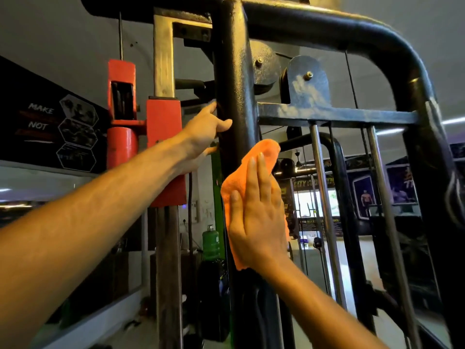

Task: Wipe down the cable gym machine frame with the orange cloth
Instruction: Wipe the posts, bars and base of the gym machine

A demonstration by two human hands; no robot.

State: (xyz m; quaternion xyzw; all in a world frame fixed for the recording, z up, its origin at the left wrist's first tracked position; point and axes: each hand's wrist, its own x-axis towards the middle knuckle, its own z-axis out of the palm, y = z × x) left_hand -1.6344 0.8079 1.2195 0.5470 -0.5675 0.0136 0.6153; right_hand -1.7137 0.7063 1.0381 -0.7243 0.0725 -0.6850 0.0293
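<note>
Pressing fuzzy orange cloth [251, 157] against glossy black post [232, 71].

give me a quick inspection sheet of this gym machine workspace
surface: black painted steel upright post, dusty pale smears on the black crossbar bracket
job's things: orange microfibre cloth pressed flat against the post
clutter: green plastic water jug low behind the post
grips: right hand flat on the cloth, fingers straight; left hand holding the post's left edge
cables: thin black machine cable running down behind the crossbar; two chrome guide rods
surroundings: red painted metal attachment, black wall poster with white lettering
</note>
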